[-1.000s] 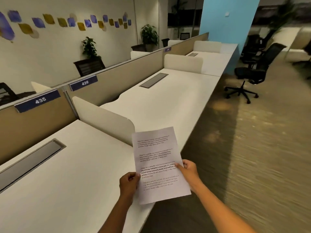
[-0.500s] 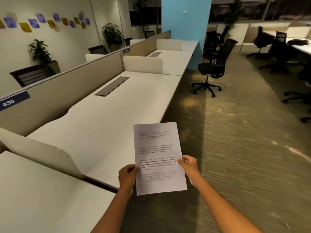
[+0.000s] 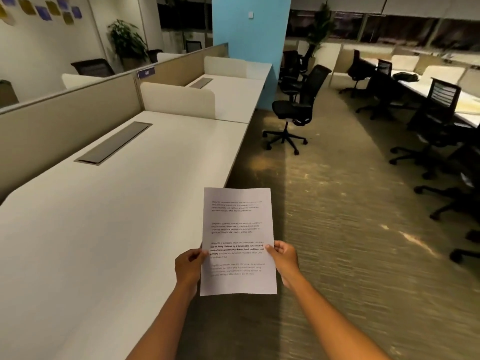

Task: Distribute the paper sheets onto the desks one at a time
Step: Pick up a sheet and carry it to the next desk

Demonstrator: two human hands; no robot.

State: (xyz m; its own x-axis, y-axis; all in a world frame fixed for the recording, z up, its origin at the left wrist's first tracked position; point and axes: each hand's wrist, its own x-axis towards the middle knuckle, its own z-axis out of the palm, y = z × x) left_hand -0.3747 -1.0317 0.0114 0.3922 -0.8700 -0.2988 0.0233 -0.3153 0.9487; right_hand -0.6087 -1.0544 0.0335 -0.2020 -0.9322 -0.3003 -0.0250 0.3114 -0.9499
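Observation:
I hold printed white paper sheets [image 3: 237, 229] upright in front of me, over the front edge of a long white desk [image 3: 124, 203] and the carpet beside it. My left hand [image 3: 189, 266] pinches the left edge of the sheets and my right hand [image 3: 284, 258] pinches the right edge. How many sheets are in the stack cannot be told. A second white desk [image 3: 233, 97] lies further ahead, behind a low cream divider [image 3: 176, 100].
A beige partition [image 3: 65, 120] runs along the desks' left side. A grey cable flap [image 3: 114, 142] sits in the near desk. A black office chair [image 3: 296, 110] stands in the aisle by a blue pillar [image 3: 249, 35]. More chairs [image 3: 436, 126] and desks line the right.
I have walked forward along the desk row: the first desk and its divider have passed out of view, and the following desk now lies at my left. The sheets stay in both hands.

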